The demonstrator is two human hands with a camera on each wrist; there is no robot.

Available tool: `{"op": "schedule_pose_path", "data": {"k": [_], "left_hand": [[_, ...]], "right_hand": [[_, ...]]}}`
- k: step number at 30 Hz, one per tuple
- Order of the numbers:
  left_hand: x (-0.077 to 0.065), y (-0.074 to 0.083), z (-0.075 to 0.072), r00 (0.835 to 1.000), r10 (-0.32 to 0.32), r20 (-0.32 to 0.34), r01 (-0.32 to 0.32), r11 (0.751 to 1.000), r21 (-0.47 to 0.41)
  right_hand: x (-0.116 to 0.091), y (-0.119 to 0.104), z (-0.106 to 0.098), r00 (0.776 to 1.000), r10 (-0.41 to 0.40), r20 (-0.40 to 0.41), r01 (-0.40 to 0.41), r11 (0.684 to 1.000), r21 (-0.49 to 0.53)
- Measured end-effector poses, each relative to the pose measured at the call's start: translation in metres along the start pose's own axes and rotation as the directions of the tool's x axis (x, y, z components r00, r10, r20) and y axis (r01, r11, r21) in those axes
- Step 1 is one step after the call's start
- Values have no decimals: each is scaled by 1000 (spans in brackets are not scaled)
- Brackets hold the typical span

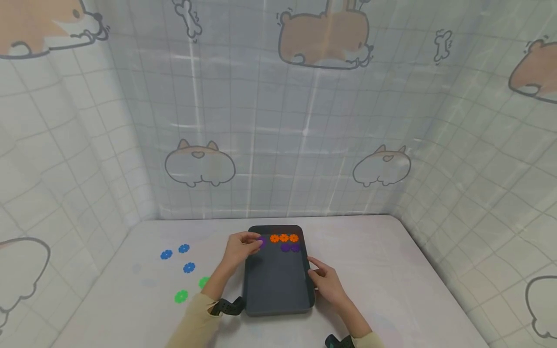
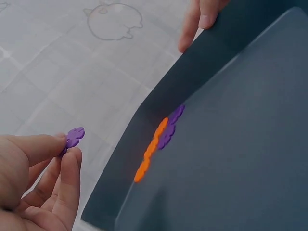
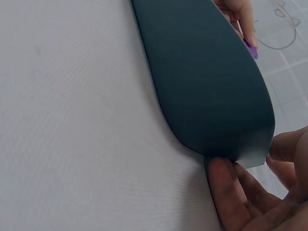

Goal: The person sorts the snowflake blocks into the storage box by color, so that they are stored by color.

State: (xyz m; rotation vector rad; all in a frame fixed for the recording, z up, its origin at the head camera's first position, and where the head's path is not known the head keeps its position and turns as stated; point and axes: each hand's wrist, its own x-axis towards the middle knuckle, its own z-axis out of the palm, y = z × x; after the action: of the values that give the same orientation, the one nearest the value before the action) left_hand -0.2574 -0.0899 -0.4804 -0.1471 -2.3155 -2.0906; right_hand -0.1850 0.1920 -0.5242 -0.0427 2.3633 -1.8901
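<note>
Between thumb and fingertips my left hand (image 1: 238, 250) pinches a purple flower-shaped piece (image 2: 75, 137), held up over the far left corner of a dark grey tray (image 1: 278, 285). In the tray, three orange flower-shaped pieces (image 1: 284, 238) form a row along the far end. Just on the near side of them lie two purple pieces (image 1: 290, 248), at the right. My right hand (image 1: 328, 284) grips the tray's right side, its thumb at the rim and its fingers (image 3: 226, 187) against the outer wall.
Left of the tray on the white table (image 1: 374, 251) lie three blue flower-shaped pieces (image 1: 189, 267). Nearer are two green pieces (image 1: 181, 296), one partly behind the left forearm. A patterned curtain (image 1: 278, 111) surrounds the table's back and sides.
</note>
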Motion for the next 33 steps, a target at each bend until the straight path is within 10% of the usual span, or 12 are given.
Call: {"op": "schedule_pose_path", "data": {"k": [33], "left_hand": [[12,-7,30,997,-4,71,1,999,45]], "right_hand": [[-1,3,2,1000,-3,11,3,999,43]]}}
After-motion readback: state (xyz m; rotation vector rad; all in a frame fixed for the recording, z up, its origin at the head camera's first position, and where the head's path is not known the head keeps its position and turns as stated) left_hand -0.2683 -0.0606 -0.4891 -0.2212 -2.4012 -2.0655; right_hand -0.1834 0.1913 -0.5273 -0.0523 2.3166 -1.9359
